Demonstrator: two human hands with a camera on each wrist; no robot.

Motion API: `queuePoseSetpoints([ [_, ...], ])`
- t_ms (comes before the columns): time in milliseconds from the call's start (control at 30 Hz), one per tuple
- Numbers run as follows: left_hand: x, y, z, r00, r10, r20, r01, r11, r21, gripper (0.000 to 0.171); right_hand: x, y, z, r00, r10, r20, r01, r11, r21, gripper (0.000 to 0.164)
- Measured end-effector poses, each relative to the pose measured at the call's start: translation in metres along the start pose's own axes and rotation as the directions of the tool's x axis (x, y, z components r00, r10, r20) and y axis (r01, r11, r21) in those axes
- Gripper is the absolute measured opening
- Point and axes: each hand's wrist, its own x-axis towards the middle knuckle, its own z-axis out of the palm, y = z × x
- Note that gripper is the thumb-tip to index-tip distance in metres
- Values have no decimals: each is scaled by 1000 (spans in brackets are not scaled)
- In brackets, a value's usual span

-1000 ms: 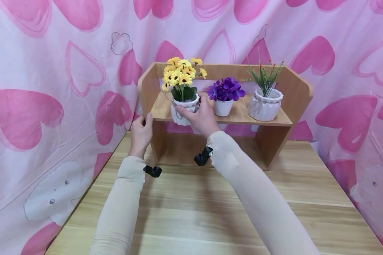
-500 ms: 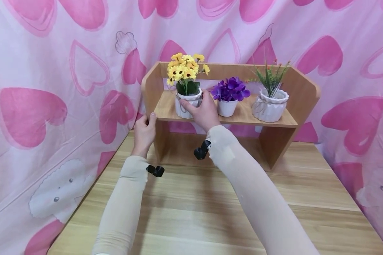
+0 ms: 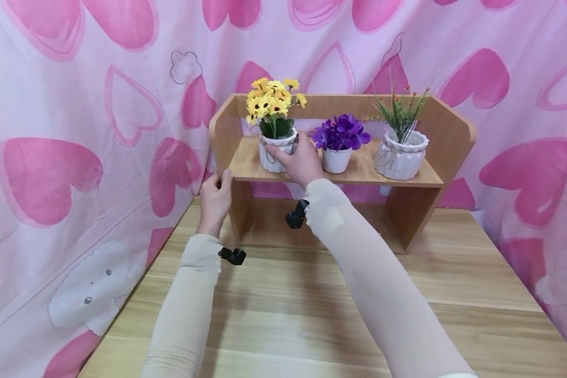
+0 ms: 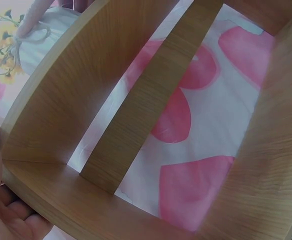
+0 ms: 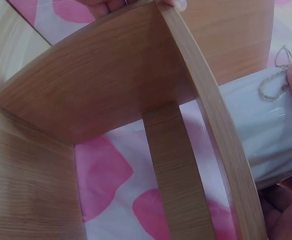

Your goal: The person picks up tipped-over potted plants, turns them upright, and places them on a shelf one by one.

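Note:
My right hand (image 3: 304,161) holds a white ribbed pot (image 3: 272,165) of yellow artificial daisies (image 3: 271,104) from its right side, thumb across the front. The pot is at the left end of the upper board of a wooden shelf (image 3: 359,177). In the right wrist view, a twine bow (image 5: 273,86) hangs on the white pot, and fingers curl beneath its lower edge. My left hand (image 3: 216,203) grips the shelf's left side at upper-board height. The left wrist view shows its fingers (image 4: 18,217) curled behind the side panel (image 4: 51,212).
Beside the right hand stands a small white pot (image 3: 336,161) of purple flowers. A wider white pot (image 3: 400,160) with grass and orange blooms occupies the right end. The shelf rests on a wood-grain table (image 3: 283,304), with a pink heart-patterned curtain (image 3: 137,110) behind and at the sides.
The daisy pot has moved back from overlapping the board's front edge to behind it, held by the right hand. The left hand keeps its grip. The head view has shifted slightly.

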Motion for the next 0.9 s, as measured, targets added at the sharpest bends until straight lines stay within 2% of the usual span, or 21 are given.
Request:
queuePoseSetpoints([
  [167, 0, 2, 9, 1000, 9, 23, -9, 1000, -18, 47, 0, 7, -5, 1000, 6, -27, -6, 1000, 13, 93],
  [367, 3, 4, 17, 999, 22, 27, -21, 999, -30, 44, -8, 15, -11, 999, -30, -45, 29, 999, -15, 94],
  [500, 8, 3, 19, 998, 48, 33, -47, 999, -19, 44, -21, 22, -18, 993, -116, -38, 111, 988, -103, 87],
  [567, 8, 2, 15, 998, 49, 38, -49, 999, 19, 46, -31, 27, -20, 984, -175, -25, 170, 975, -147, 83],
  [667, 5, 3, 1, 999, 41, 36, -46, 990, 136, 51, -49, 37, -19, 962, -272, -16, 265, 948, -176, 72],
  [733, 1, 6, -11, 999, 29, 31, -35, 971, 236, 55, -62, 44, -19, 940, -342, -15, 335, 927, -171, 62],
  [833, -7, 16, -26, 1000, 20, -4, -18, 937, 348, 60, -78, 54, -24, 879, -477, -10, 465, 859, -213, 46],
  [900, -15, 22, -33, 998, 33, -48, -11, 922, 388, 60, -87, 60, -29, 822, -570, 0, 549, 792, -266, 36],
])
